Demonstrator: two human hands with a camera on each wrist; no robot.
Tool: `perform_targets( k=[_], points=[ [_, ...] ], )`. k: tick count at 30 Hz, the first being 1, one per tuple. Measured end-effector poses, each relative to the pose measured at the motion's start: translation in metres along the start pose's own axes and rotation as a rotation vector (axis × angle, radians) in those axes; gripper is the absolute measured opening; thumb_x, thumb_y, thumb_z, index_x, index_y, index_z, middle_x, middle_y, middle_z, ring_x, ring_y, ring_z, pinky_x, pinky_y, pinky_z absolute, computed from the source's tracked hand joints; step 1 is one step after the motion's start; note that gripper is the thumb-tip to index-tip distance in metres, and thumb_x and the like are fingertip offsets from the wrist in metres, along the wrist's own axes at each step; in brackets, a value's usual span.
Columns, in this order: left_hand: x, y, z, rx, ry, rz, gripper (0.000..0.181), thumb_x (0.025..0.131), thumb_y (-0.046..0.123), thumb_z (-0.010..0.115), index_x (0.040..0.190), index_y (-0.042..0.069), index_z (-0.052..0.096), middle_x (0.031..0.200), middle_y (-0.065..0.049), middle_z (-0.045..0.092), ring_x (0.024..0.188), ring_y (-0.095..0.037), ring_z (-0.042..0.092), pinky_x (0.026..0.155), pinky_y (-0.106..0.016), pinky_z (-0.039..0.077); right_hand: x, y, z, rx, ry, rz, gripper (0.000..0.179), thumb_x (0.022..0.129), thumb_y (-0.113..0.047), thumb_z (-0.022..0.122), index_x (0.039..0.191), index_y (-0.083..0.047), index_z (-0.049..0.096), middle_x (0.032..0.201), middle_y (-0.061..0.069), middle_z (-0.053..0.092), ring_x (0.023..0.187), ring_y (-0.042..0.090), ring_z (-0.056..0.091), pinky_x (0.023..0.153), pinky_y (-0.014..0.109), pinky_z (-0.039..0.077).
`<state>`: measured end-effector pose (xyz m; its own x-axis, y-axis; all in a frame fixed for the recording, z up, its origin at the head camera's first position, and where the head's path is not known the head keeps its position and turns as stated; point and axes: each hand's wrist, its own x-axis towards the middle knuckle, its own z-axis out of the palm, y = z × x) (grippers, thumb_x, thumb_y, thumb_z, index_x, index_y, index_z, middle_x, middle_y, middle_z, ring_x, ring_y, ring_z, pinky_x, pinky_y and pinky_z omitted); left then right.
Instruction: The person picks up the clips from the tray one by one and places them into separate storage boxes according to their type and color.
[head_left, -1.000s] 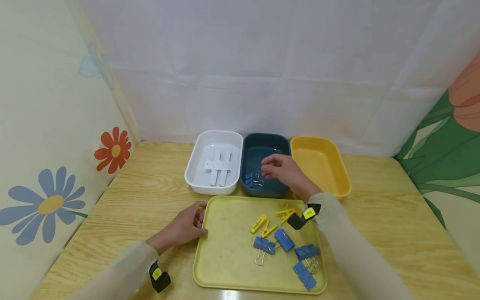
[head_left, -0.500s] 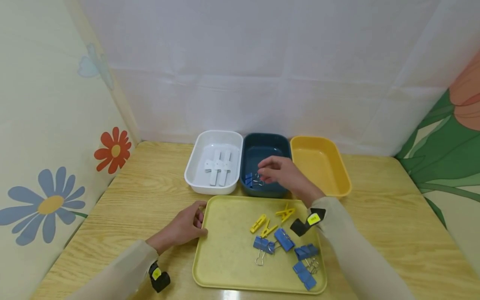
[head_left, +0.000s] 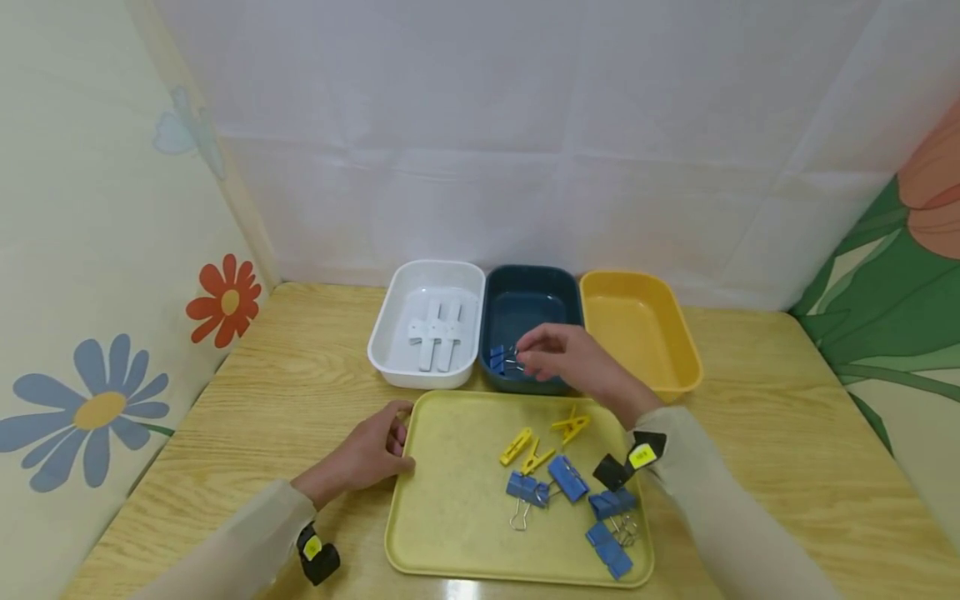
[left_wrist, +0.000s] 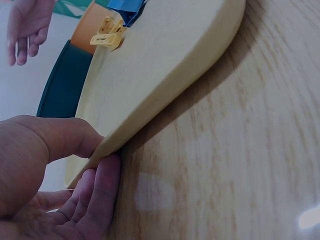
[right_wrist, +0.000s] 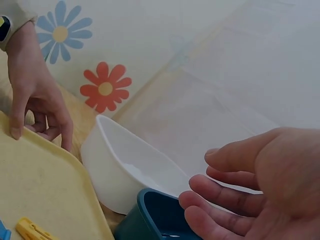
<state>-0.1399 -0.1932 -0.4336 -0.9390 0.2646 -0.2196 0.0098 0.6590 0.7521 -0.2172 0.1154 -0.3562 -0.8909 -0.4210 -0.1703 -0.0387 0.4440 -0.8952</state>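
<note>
My left hand (head_left: 366, 454) pinches the left rim of a yellow tray (head_left: 450, 508), thumb on top and fingers against its outer side, as the left wrist view shows. My right hand (head_left: 573, 360) hovers over the near part of a dark teal bin (head_left: 532, 385), its fingers loosely bent and holding nothing. Inside that bin lies a blue binder clip (head_left: 497, 360) with wire handles, partly behind the fingertips. On the tray's right half are several blue binder clips (head_left: 567, 478) and three yellow clothespins (head_left: 516, 447).
A white bin (head_left: 378, 354) holding slim white clip-like pieces (head_left: 435, 337) stands left of the teal bin. To its right is a yellow bin (head_left: 686, 358). All three stand in a row behind the tray on a wooden table (head_left: 772, 433), before a white cloth backdrop (head_left: 525, 167).
My right hand has drawn slightly back toward me and down in view, still over the teal bin. My left hand and the clips on the tray have stayed in place.
</note>
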Motion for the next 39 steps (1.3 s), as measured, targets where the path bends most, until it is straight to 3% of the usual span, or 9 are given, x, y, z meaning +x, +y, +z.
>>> perform_targets(
  k=[3,9,17,24,31,39],
  points=[
    [0.0,-0.001,0.0,0.004,-0.001,0.008,0.071,0.073,0.0,0.074,0.135,0.001,0.039,0.09,-0.006,0.054,0.077,-0.015,0.052,0.064,-0.022,0.044,-0.003,0.001,0.0,0.006,-0.016,-0.041,0.029,0.096,-0.024,0.059,0.12,-0.007,0.06,0.112,0.013,0.067,0.097,0.03,0.064,0.084,0.034,0.055],
    [0.0,-0.002,0.0,-0.001,-0.005,0.015,0.071,0.074,0.0,0.074,0.135,0.002,0.039,0.09,-0.006,0.054,0.077,-0.015,0.052,0.063,-0.022,0.044,-0.01,0.003,-0.001,-0.024,-0.041,-0.069,0.025,0.093,-0.023,0.064,0.115,-0.011,0.063,0.107,0.009,0.067,0.09,0.02,0.065,0.081,0.034,0.056],
    [0.001,-0.003,0.001,-0.003,0.001,0.023,0.073,0.073,0.0,0.074,0.137,0.002,0.039,0.09,-0.006,0.054,0.076,-0.014,0.052,0.064,-0.021,0.044,-0.021,0.007,-0.004,-0.055,-0.131,-0.065,0.022,0.092,-0.019,0.064,0.113,-0.012,0.064,0.11,0.014,0.067,0.092,0.027,0.065,0.082,0.037,0.055],
    [0.003,-0.004,0.002,-0.005,0.002,0.029,0.073,0.072,-0.001,0.073,0.137,0.002,0.04,0.089,-0.006,0.054,0.075,-0.013,0.052,0.064,-0.021,0.044,-0.027,0.015,-0.008,-0.11,-0.195,-0.1,0.028,0.089,-0.015,0.067,0.115,-0.005,0.064,0.109,0.014,0.067,0.089,0.018,0.062,0.078,0.031,0.053],
    [0.003,-0.004,0.0,-0.001,0.0,0.03,0.073,0.072,-0.001,0.074,0.137,0.002,0.039,0.09,-0.006,0.054,0.076,-0.014,0.052,0.064,-0.021,0.044,-0.034,0.024,-0.012,-0.133,-0.297,-0.122,0.025,0.088,-0.015,0.068,0.112,-0.007,0.065,0.11,0.017,0.066,0.079,0.019,0.058,0.069,0.028,0.051],
    [0.002,-0.003,0.0,-0.003,-0.005,0.033,0.073,0.073,-0.001,0.074,0.137,0.001,0.039,0.09,-0.006,0.053,0.077,-0.015,0.051,0.063,-0.021,0.043,-0.042,0.034,-0.013,-0.209,-0.44,-0.135,0.02,0.087,-0.013,0.069,0.107,-0.011,0.069,0.108,0.012,0.068,0.083,0.017,0.061,0.076,0.027,0.052]
  ],
)
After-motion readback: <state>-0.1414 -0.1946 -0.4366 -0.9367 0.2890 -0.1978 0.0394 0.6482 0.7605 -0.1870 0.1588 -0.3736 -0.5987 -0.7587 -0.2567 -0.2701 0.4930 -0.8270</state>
